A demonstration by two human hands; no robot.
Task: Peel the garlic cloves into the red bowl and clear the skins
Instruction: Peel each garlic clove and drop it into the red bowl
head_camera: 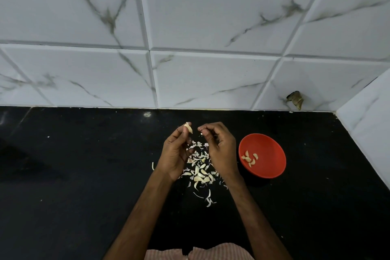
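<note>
Garlic clove: you are pinching the pale, curved garlic clove [188, 128] between the thumb and fingertips of your left hand [176, 151], lifted over the heap and well apart from the bowl.
Left hand: it is curling round the clove with one end poking out on top, and that exposed end is giving you a place to start a tear.
Right hand: your right hand [219, 150] is hovering just beside the clove with its fingers bent, seemingly nipping a tiny pale scrap of skin [201, 133] (too small to be sure of).
Step in hand: by my judgement you are stripping the skin from this clove, so you are best rolling it a little in the left fingers and pulling each strip along its length rather than across.
Heap on the counter: the litter of papery white skins [199, 167] is lying on the black speckled countertop [84, 175] between your wrists. Some plumper pieces in it are looking like unpeeled cloves, though I cannot tell for certain.
Red bowl: the round red bowl [274, 143] is sitting to your right, near the right wrist, and is holding a few peeled cloves [250, 159].
Dropping: you are working over the heap, which is serving you well, since scraps are falling where the rest are lying. The bare clove is needing only a short carry rightward.
Risk: thin skins are likely clinging to your fingers, so you are risking flicking one into the bowl.
</note>
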